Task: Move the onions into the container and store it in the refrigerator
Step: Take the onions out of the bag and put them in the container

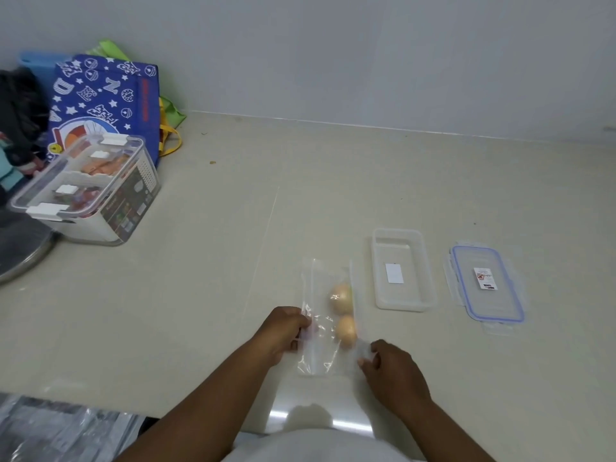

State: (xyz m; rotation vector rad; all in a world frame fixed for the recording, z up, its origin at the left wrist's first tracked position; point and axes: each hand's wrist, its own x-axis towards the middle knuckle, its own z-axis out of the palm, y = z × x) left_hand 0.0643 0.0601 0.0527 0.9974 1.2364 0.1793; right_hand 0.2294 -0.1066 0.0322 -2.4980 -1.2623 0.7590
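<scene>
Two pale brown onions lie inside a clear plastic bag on the beige counter, near its front edge. My left hand grips the bag's left side. My right hand pinches the bag's lower right corner. Just right of the bag stands an empty clear rectangular container with a white label on its bottom. Its lid, clear with a blue seal and side clips, lies flat farther right. No refrigerator is in view.
At the back left stands a larger lidded storage box holding food, in front of a blue printed bag and a green bag. A round metal lid lies at the left edge. The counter meets a white wall behind.
</scene>
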